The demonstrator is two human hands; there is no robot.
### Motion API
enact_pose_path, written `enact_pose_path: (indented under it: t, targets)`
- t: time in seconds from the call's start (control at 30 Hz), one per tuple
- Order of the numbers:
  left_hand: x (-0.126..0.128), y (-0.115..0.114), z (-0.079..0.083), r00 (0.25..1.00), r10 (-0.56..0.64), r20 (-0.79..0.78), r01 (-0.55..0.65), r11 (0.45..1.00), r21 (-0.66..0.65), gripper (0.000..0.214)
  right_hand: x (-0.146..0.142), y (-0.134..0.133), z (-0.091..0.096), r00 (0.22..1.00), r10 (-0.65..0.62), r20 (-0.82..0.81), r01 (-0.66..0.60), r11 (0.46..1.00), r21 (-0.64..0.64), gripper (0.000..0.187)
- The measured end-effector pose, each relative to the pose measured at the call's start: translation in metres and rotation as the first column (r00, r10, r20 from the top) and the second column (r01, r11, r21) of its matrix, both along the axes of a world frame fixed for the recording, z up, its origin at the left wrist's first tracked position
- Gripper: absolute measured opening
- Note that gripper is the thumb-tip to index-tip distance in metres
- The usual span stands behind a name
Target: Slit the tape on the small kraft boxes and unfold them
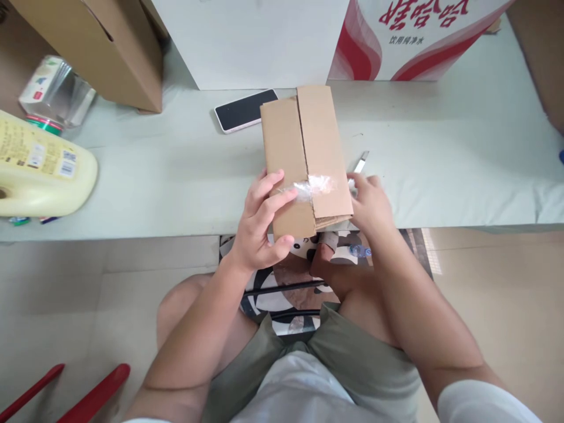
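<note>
A small brown cardboard box (324,141) sits near the front edge of the covered table, a strip of clear tape (319,185) crossing the seam between its top flaps. My left hand (262,223) grips the box at its left near corner, with fingers spread over the flap and tape and the thumb at the near edge. At the box's right side, my right hand (373,202) has its fingers curled around the near end of a box cutter (362,161). The blade end points away from me; the handle is mostly hidden by the fingers and box.
Behind the box lies a phone (244,111). A large white and red carton (264,41) stands at the back. To the left are a yellow bottle (48,167), a clear plastic bottle (57,91) and a tall brown carton (132,64). The table's front edge (154,235) runs just above my knees.
</note>
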State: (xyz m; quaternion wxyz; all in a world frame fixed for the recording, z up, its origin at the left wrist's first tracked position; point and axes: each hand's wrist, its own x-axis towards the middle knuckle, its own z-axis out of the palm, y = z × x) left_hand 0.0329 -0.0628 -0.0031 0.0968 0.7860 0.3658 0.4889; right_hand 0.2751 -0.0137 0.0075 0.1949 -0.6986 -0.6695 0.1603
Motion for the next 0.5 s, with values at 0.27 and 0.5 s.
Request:
enact_pose_path:
  t: [0.27, 0.5]
  targets:
    - [-0.005, -0.003, 0.002, 1.0, 0.001, -0.026, -0.001, 1.0, -0.023, 0.057, 0.0, 0.005, 0.008, 0.977, -0.006, -0.214, -0.019, 0.993, -0.115, 0.028]
    - [-0.001, -0.008, 0.004, 0.997, 0.011, -0.073, -0.014, 0.999, -0.039, 0.059, -0.004, -0.028, 0.02, 0.889, 0.27, -0.37, 0.184, 0.529, 0.829, 0.014]
